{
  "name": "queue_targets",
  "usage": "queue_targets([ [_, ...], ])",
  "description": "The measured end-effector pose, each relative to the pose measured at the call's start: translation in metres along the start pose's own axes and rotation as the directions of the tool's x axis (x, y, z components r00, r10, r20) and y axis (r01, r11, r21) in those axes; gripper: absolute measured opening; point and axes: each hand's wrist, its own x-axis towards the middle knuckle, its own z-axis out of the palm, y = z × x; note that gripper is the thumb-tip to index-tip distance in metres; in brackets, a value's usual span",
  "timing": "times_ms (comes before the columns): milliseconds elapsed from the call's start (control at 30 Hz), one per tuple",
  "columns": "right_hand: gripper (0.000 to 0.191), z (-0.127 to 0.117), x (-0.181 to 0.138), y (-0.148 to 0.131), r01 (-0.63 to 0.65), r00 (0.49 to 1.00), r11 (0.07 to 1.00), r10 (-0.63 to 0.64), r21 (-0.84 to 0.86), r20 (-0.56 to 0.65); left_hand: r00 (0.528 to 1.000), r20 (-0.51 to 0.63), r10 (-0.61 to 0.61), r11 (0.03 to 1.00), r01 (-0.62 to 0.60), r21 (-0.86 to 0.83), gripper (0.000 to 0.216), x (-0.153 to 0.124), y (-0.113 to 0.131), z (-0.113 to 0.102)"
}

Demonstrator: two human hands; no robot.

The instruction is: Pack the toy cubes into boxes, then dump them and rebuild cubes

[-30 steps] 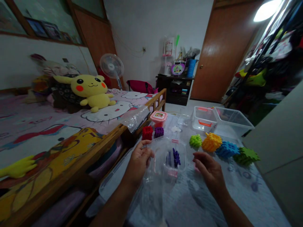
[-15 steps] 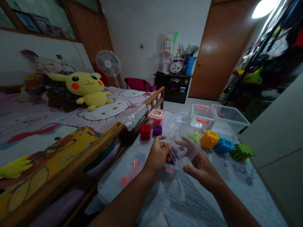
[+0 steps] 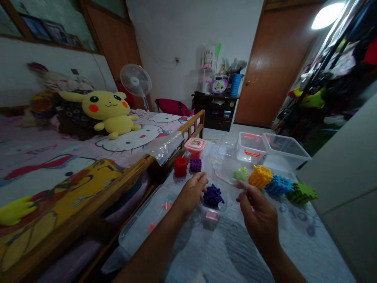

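A dark purple block (image 3: 213, 195) made of interlocking toy pieces sits in a small clear plastic container (image 3: 209, 222) with a pink clasp in front. My left hand (image 3: 192, 193) is at the container's left rim, its fingers loosely bent and apart; contact with the rim is hard to make out. To the right, my right hand (image 3: 259, 208) pinches a see-through lid (image 3: 225, 179) with a pinkish edge, held tilted above the cloth. Beyond the hands stand a red block cube (image 3: 180, 167) and a smaller purple cube (image 3: 195, 164).
Yellow (image 3: 260, 176), blue (image 3: 279, 185) and green (image 3: 301, 192) block pieces line the right side. Clear bins (image 3: 251, 147) stand behind them, a pink-lidded tub (image 3: 195, 145) at the back left. A large clear lid (image 3: 141, 220) lies left, beside the wooden bed rail (image 3: 129, 177).
The clear lid has moved off the container to the right and back with my right hand, uncovering the purple block. My left hand has loosened and shifted slightly left.
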Motion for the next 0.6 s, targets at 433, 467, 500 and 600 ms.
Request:
queue_targets([
  [433,0.059,0.008,-0.014,0.024,0.519,0.85,0.781,-0.512,-0.347,0.12,0.981,0.121,-0.152,0.834,0.193,-0.516,0.023,-0.007,0.022,-0.021],
  [467,0.056,0.009,-0.015,0.025,0.529,0.845,0.773,-0.518,-0.35,0.134,0.984,0.106,-0.142,0.849,0.176,-0.499,0.026,-0.006,0.02,-0.02],
  [500,0.054,0.01,-0.016,0.026,0.539,0.839,0.765,-0.525,-0.352,0.144,0.989,0.078,-0.123,0.879,0.145,-0.455,0.029,-0.005,0.017,-0.018],
  [600,0.047,0.012,-0.017,0.026,0.566,0.82,0.745,-0.551,-0.353,0.155,0.998,-0.015,-0.061,0.965,0.055,-0.256,0.037,0.005,0.005,-0.01],
])
